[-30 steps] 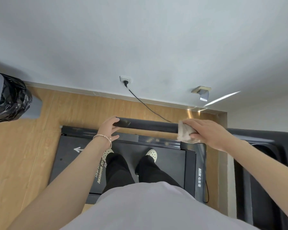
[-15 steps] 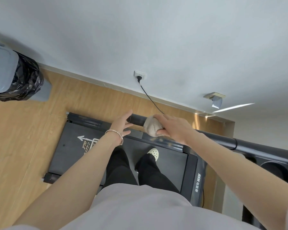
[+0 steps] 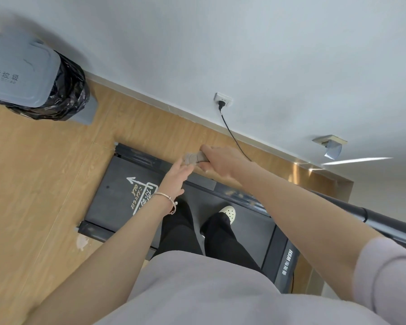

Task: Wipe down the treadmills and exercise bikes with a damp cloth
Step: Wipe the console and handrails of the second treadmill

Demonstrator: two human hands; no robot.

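Right hand [image 3: 222, 164] is curled round a balled grey cloth [image 3: 193, 158], pressing it onto the far left end of the treadmill [image 3: 113, 198] handlebar [image 3: 384, 227]; the bar under the hand is hidden by the arm, and only its right stretch shows. Left hand [image 3: 176, 175] has straight, loose fingers with the tips touching the cloth from below and holds nothing. A thin bracelet [image 3: 167, 198] is on that wrist. My guess is that the cloth is at the end of a pass along the bar, so the bar is probably mostly done. I can't tell wet from dry on the black surface. Left to do, as far as shown: the treadmill's front housing, its side rails and its belt, which look dusty in spots. No exercise bike is in view, so those are all pending. The person stands on the treadmill belt with one pale shoe [image 3: 229, 213] visible, so the legs block the belt until they step off. Beyond the treadmill's front, a black cable [image 3: 232, 134] runs over the wood floor [image 3: 45, 184] up to a wall socket [image 3: 223, 99]; keep the damp cloth off that. Front-left of the treadmill, against the wall, is a grey bin [image 3: 17, 73] with a black liner, well apart. Front-right of the treadmill there's a small bracket [image 3: 331, 144] on the wall.
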